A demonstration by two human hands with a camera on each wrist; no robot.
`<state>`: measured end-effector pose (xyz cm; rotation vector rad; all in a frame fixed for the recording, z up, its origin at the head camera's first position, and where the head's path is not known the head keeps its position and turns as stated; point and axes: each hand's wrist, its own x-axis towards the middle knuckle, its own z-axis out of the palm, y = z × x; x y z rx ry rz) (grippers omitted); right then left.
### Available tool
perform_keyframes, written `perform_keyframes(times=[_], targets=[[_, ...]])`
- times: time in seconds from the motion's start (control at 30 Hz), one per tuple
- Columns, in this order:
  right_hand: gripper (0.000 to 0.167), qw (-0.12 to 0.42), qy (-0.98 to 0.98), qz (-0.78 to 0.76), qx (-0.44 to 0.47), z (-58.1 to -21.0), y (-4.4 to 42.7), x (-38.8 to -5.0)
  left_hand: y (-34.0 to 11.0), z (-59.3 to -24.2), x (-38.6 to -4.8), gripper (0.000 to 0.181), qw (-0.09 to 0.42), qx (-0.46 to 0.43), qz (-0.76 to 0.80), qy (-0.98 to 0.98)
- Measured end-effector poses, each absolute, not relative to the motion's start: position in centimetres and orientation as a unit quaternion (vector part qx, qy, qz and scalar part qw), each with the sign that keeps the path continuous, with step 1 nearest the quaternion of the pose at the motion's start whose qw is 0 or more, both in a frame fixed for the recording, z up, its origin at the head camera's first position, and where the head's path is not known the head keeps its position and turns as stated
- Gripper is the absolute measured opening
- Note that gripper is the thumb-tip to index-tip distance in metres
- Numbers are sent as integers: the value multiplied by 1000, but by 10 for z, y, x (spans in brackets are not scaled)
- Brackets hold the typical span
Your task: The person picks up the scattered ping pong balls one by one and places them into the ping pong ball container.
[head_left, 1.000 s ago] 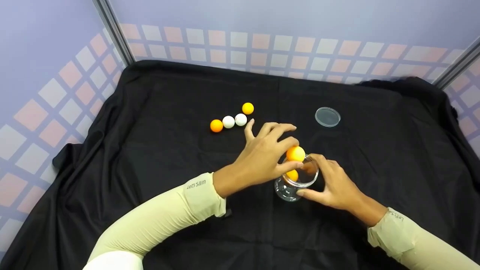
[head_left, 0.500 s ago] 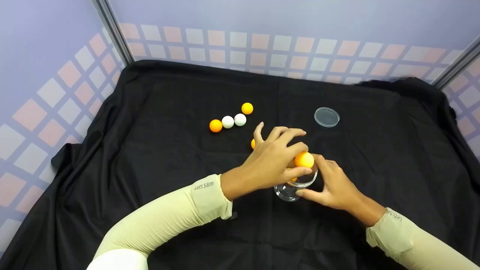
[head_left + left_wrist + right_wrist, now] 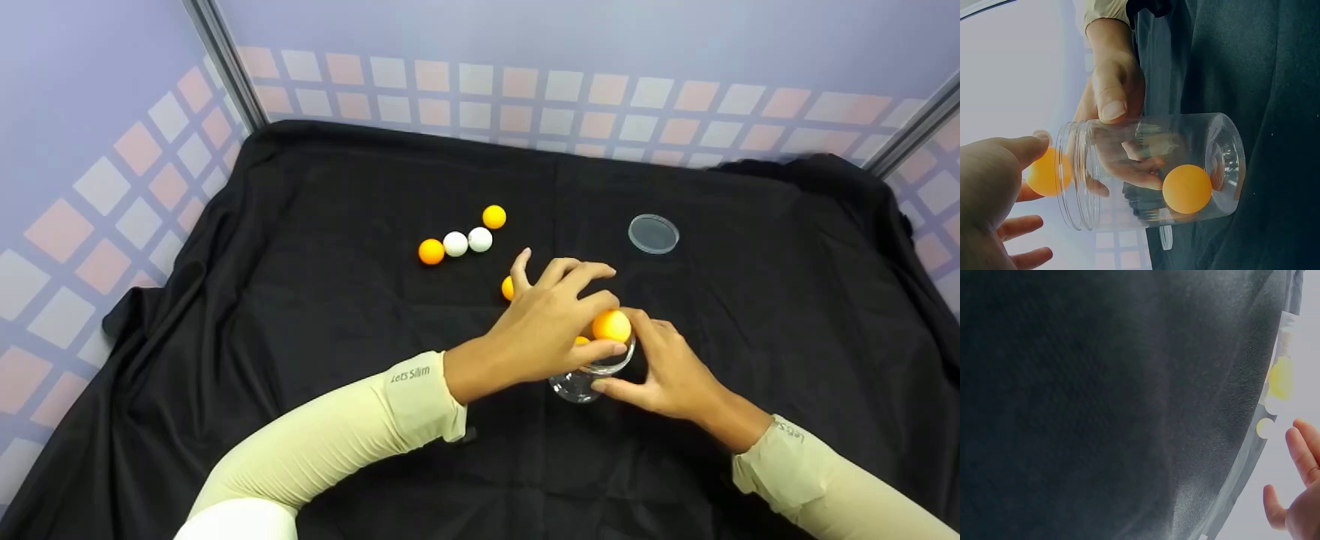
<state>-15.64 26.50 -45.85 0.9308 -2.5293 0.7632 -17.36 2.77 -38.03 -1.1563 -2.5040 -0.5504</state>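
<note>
My left hand (image 3: pixel 544 322) pinches an orange ball (image 3: pixel 612 327) between thumb and fingers at the mouth of a clear jar (image 3: pixel 576 386). In the left wrist view, this ball (image 3: pixel 1049 171) is at the threaded rim, held by the left hand (image 3: pixel 994 191). Another orange ball (image 3: pixel 1186 189) lies inside the jar (image 3: pixel 1145 132), towards its base. My right hand (image 3: pixel 671 367) grips the jar's side, thumb on the near side; in the left wrist view the right hand (image 3: pixel 1120 93) shows beyond it. The right wrist view has fingers at its right edge, without the jar.
Behind the left hand, a partly hidden orange ball (image 3: pixel 508 288) rests on the black cloth (image 3: pixel 337 300). Farther back are two white balls (image 3: pixel 455 244) (image 3: pixel 480 239) between an orange ball (image 3: pixel 431 252) and a yellow-orange ball (image 3: pixel 494 217). A clear round lid (image 3: pixel 653 234) lies at back right.
My left hand has moved right and slightly nearer with its ball, lower over the jar mouth. An orange ball on the cloth has come into view behind it. My right hand has stayed almost still.
</note>
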Motion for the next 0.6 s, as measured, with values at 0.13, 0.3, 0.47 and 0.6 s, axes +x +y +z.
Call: perform_keyframes(times=[0.13,0.3,0.47,0.6], targets=[[82,167,-891,269,326,-458,265,-156,29,-381,-173,37,163,-407,-191,-878],[83,164,-893,267,323,-458,266,-155,29,-382,-173,36,162,-407,-189,-879],[82,165,-893,268,323,-459,266,-156,29,-382,-173,36,164,-405,-191,-879],[82,170,-891,266,328,-459,266,-157,29,-383,-173,37,165,-403,-192,-880]])
